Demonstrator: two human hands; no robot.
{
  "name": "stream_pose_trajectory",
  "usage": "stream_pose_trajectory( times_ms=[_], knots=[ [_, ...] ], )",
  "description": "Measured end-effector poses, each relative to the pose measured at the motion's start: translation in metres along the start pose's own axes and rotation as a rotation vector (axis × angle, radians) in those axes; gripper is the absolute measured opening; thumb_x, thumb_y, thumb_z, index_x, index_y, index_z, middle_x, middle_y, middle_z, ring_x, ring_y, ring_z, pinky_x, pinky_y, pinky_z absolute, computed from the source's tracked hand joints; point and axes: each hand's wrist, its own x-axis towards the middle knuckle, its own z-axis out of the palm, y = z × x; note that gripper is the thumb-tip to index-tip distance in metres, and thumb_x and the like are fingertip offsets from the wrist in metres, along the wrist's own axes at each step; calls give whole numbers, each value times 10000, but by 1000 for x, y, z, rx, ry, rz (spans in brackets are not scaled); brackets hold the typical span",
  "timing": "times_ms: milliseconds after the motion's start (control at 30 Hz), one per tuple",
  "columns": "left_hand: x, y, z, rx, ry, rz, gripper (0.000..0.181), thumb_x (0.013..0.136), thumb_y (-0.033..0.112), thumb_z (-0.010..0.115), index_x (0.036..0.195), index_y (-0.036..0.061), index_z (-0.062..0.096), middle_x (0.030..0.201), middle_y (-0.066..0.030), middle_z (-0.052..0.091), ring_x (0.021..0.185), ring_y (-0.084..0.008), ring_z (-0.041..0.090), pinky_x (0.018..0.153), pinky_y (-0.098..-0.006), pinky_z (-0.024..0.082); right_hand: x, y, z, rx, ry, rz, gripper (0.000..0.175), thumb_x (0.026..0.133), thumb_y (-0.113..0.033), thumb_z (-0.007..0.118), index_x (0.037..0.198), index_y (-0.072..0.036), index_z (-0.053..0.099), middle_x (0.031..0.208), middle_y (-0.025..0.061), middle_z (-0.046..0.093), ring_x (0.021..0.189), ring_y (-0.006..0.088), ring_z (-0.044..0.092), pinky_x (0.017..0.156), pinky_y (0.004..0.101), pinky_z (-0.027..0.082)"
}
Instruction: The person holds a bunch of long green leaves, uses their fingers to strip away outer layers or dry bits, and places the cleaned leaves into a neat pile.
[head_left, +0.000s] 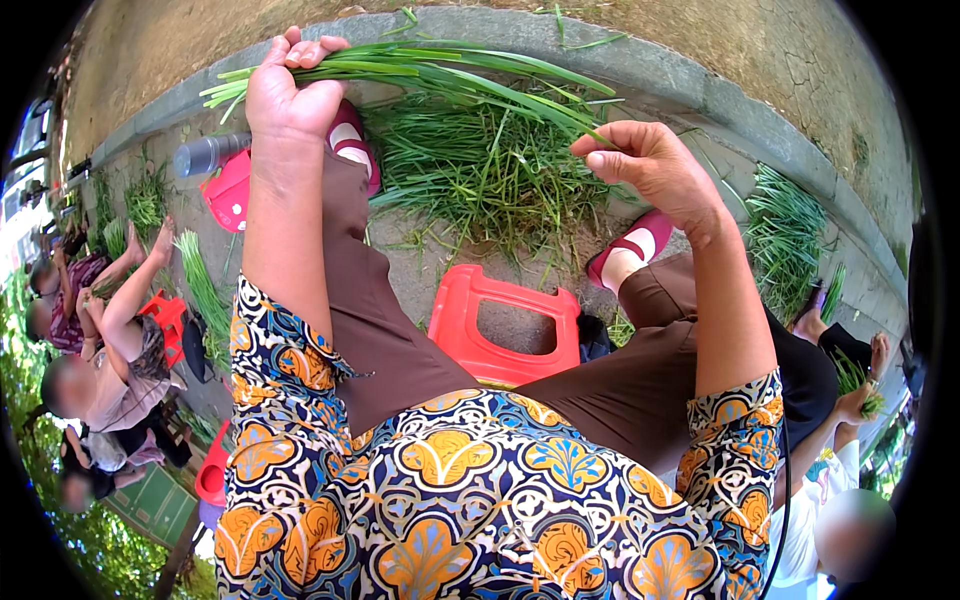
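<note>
My left hand (289, 90) is wrapped around a bundle of long green leaves (442, 69), likely garlic chives, with the pale cut ends poking out on its left. The bundle stretches rightward through the air towards my right hand (649, 169). Thumb and forefinger of that hand pinch the leaf tips at the bundle's right end. Below the bundle, a loose heap of the same greens (495, 165) lies on the paving between my red shoes (637, 240).
A red plastic stool (506, 326) stands between my legs. Near my left arm are a grey bottle (206, 154) and a pink bag (229, 191). A concrete kerb (675, 75) curves beyond the heap. More greens (784, 225) lie at right. People sit on both sides, some handling greens.
</note>
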Motion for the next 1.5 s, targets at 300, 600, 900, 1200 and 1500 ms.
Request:
stream_pose_trajectory(
  times_ms=[300, 600, 900, 1200, 1500],
  knots=[
    [-4, 0, 4, 61, 49, 57, 157, 957, 138, 377, 894, 17, 454, 531, 2, 306, 488, -133, 336, 717, -363, 428, 1, -3, 2, -25, -54, 20, 301, 829, -268, 645, 984, -11, 650, 828, 14, 618, 795, 97, 545, 756, 253, 444],
    [14, 3, -14, 31, -8, -13, 150, 947, 156, 413, 879, 30, 458, 521, 11, 327, 480, -123, 355, 729, -357, 441, 0, 3, 4, -109, -39, -24, 307, 914, -279, 518, 857, -15, 664, 720, -3, 589, 692, 79, 524, 670, 237, 455],
    [13, 1, -16, 120, 53, -23, 127, 944, 141, 423, 918, 20, 449, 643, -36, 394, 599, -159, 417, 833, -442, 421, 2, -5, -11, 35, 109, -106, 293, 900, -276, 542, 806, -25, 661, 635, -27, 526, 630, 62, 470, 632, 209, 397],
    [8, -10, -15, 195, 60, 1, 155, 929, 139, 457, 1027, 24, 490, 765, -81, 495, 717, -208, 507, 873, -483, 411, 0, -5, -17, 102, 181, -108, 272, 879, -236, 532, 763, -23, 654, 603, -18, 527, 594, 64, 472, 589, 208, 376],
    [7, -15, -13, 192, 39, -17, 174, 902, 148, 511, 1051, 59, 524, 954, -103, 569, 897, -266, 573, 915, -493, 414, 1, -3, -20, 165, 263, -113, 265, 855, -229, 529, 746, -17, 645, 621, -8, 533, 592, 65, 463, 588, 211, 367]
  ],
)
